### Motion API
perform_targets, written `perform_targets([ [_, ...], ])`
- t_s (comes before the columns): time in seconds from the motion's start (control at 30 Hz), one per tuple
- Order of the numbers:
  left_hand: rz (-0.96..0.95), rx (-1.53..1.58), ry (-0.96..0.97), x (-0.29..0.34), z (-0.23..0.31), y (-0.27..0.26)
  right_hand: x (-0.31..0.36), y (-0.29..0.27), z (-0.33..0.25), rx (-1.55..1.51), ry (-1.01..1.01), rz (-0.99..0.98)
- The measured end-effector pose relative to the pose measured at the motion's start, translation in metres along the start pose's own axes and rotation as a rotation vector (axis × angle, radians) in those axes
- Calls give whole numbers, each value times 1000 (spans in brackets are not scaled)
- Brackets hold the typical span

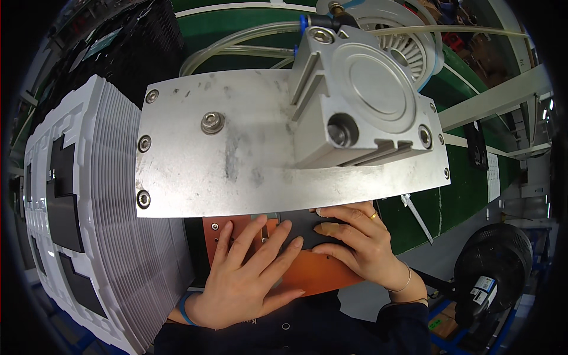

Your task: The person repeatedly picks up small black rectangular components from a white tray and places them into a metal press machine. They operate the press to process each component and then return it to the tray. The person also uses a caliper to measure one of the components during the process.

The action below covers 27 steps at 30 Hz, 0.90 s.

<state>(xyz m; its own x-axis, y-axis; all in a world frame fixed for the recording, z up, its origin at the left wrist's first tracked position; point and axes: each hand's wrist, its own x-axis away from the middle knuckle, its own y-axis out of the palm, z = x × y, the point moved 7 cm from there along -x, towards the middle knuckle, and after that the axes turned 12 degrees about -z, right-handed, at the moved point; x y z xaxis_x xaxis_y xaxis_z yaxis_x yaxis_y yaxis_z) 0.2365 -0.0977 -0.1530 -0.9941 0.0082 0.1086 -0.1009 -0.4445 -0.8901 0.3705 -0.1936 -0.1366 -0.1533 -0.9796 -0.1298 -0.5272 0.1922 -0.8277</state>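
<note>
Under the front edge of a thick metal plate [195, 177], my left hand [245, 272] lies with its fingers spread. Its fingertips reach over a reddish-orange fixture base [208, 236] and the edge of a dark grey flat piece [299, 223]. My right hand [361, 239] rests on the right part of that dark piece, its fingers slightly bent and apart, pointing left. One right finger has a tan covering near its tip. An orange sheet-like surface [322, 273] extends toward me below both hands. The far side of the dark piece is hidden beneath the metal plate.
A square pneumatic cylinder [373, 83] stands on the metal plate, with clear hoses [248, 35] behind it. Stacked white plastic trays [118, 207] rise close at left. A white reel [414, 50] is at the back; a metal tool [417, 219] and black fan-like device [494, 272] are at right.
</note>
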Motion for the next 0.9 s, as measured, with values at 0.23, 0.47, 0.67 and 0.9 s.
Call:
perform_targets([
  [0.23,-31,24,-3,0,-1,1,0,-2,-1,2,-5,13],
  [0.47,-35,21,-2,1,-2,2,0,-1,0,-1,18,-1],
  [0.67,-25,20,-5,1,-1,0,-1,-1,-1,3,7,6],
  [0.9,-29,37,-8,2,-2,-1,-1,1,-2,-9,4,1],
])
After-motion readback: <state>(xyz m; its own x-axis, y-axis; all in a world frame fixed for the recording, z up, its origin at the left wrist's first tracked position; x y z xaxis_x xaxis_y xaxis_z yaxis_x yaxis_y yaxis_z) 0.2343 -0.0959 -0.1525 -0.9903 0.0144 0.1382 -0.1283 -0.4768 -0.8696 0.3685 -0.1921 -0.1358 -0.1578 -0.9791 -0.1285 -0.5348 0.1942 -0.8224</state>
